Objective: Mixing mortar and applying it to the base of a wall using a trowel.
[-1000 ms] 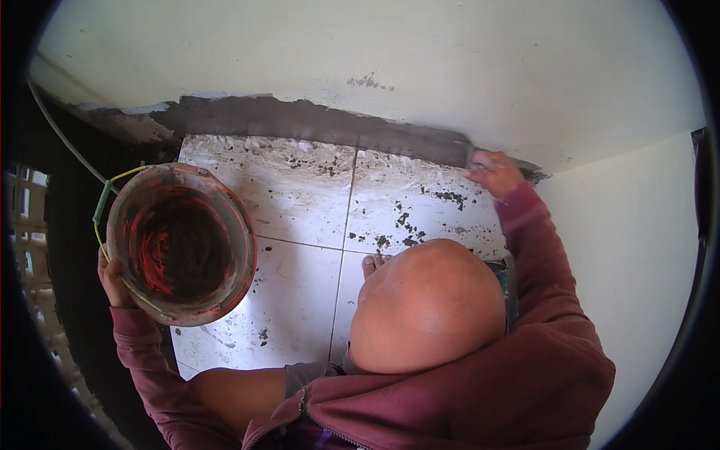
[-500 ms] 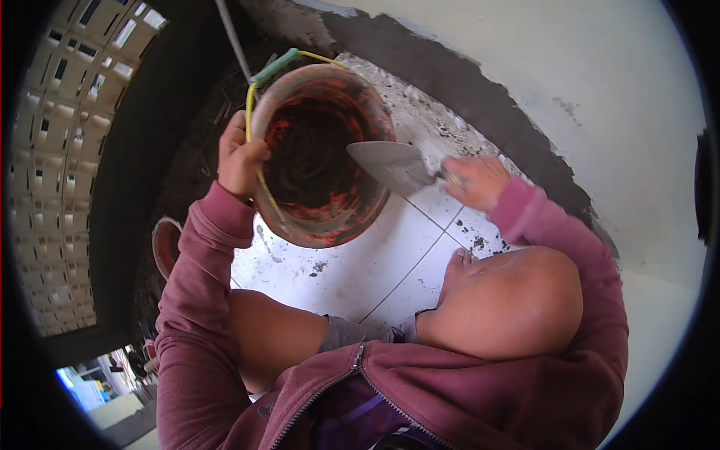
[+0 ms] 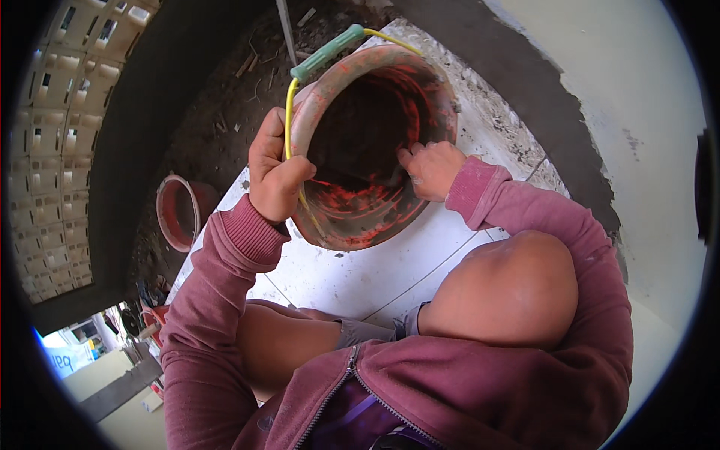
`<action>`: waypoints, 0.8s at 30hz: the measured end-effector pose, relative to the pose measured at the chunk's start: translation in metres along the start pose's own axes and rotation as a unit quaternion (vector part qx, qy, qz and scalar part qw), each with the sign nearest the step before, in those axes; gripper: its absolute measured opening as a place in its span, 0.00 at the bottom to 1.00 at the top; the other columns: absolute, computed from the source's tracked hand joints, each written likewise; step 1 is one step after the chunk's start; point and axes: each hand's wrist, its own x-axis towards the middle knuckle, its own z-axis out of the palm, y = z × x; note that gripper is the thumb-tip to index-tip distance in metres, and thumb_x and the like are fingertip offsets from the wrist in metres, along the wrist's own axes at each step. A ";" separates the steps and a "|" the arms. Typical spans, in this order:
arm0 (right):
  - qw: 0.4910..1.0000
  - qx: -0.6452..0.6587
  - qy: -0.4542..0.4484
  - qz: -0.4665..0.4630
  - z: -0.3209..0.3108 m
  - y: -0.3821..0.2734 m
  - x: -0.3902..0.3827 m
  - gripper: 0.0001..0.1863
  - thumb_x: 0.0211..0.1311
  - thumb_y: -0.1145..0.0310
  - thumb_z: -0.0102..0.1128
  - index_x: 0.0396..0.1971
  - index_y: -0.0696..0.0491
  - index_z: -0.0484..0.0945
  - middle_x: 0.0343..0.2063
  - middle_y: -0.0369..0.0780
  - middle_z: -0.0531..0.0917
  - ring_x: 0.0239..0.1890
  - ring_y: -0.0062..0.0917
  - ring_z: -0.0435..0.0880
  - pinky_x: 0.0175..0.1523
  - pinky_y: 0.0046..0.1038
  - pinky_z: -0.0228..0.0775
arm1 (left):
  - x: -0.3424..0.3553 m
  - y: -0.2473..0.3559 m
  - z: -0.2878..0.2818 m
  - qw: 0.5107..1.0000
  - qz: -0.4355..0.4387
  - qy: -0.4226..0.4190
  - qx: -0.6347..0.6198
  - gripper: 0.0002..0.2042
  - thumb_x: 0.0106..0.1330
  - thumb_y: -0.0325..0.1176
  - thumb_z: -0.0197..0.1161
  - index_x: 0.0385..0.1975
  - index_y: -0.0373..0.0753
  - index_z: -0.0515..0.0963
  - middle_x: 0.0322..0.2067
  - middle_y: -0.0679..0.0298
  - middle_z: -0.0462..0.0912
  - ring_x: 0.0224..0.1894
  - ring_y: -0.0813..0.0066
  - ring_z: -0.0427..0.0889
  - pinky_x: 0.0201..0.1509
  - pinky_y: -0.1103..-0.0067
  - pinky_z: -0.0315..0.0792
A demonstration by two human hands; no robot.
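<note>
An orange-red bucket [image 3: 330,81], crusted with grey mortar, tilts on the tiles in front of me. Dark wet mortar [image 3: 351,124] lies in its shadowed inside. My left hand [image 3: 277,171] is closed on the bucket's left rim, the thumb over the edge, next to the yellow wire handle with its green grip [image 3: 328,54]. Over the right rim reaches my right hand [image 3: 435,171], its fingers curled round the trowel's handle. The trowel's blade is down inside the bucket and can hardly be made out in the dark.
A second, smaller reddish bucket [image 3: 180,214] stands at the left on dark, littered ground. White floor tiles [image 3: 322,274] lie below the large bucket. To the right rises a pale wall [image 3: 637,90] with a dark grey mortar band [image 3: 517,75]. Pierced blocks [image 3: 56,180] stand at far left.
The trowel has gone from above the bucket's right rim down into it with my right hand. The bucket has tipped more and sits further right and up in view, my left hand still on it.
</note>
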 end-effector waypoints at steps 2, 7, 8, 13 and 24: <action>0.999 0.023 -0.021 0.009 0.003 -0.003 0.007 0.16 0.44 0.71 0.48 0.36 0.59 0.72 0.25 0.47 0.78 0.30 0.39 0.78 0.34 0.36 0.71 | -0.001 0.002 0.003 1.000 0.005 -0.004 0.019 0.27 0.37 0.25 0.49 0.46 0.32 0.65 0.34 0.68 0.71 0.35 0.83 0.67 0.41 0.89 0.60; 0.987 0.129 -0.086 0.028 0.006 0.001 0.010 0.15 0.44 0.70 0.49 0.35 0.56 0.73 0.25 0.49 0.78 0.32 0.40 0.78 0.35 0.39 0.70 | 0.006 0.009 0.015 0.999 -0.028 0.020 0.005 0.26 0.36 0.26 0.50 0.43 0.33 0.67 0.34 0.70 0.70 0.34 0.85 0.65 0.39 0.89 0.58; 0.973 0.210 -0.094 0.032 0.008 0.006 0.007 0.14 0.45 0.69 0.50 0.35 0.53 0.74 0.27 0.49 0.77 0.32 0.40 0.78 0.35 0.39 0.70 | 0.016 0.009 0.014 1.000 -0.005 0.027 -0.001 0.24 0.36 0.25 0.51 0.41 0.33 0.68 0.33 0.71 0.70 0.33 0.86 0.65 0.38 0.90 0.57; 0.902 0.364 0.003 -0.232 0.058 0.050 -0.015 0.13 0.45 0.68 0.56 0.35 0.51 0.75 0.40 0.48 0.73 0.35 0.42 0.76 0.40 0.36 0.69 | 0.044 0.029 0.014 0.995 -0.078 0.038 0.044 0.12 0.40 0.23 0.53 0.28 0.37 0.65 0.23 0.73 0.62 0.26 0.87 0.59 0.30 0.88 0.54; 0.870 0.492 0.046 -0.014 0.021 0.092 -0.052 0.17 0.38 0.69 0.55 0.34 0.57 0.73 0.25 0.50 0.77 0.30 0.45 0.76 0.34 0.35 0.69 | 0.070 0.023 0.027 0.964 -0.080 0.179 0.179 0.07 0.61 0.32 0.52 0.32 0.36 0.66 0.25 0.72 0.64 0.28 0.86 0.61 0.32 0.86 0.58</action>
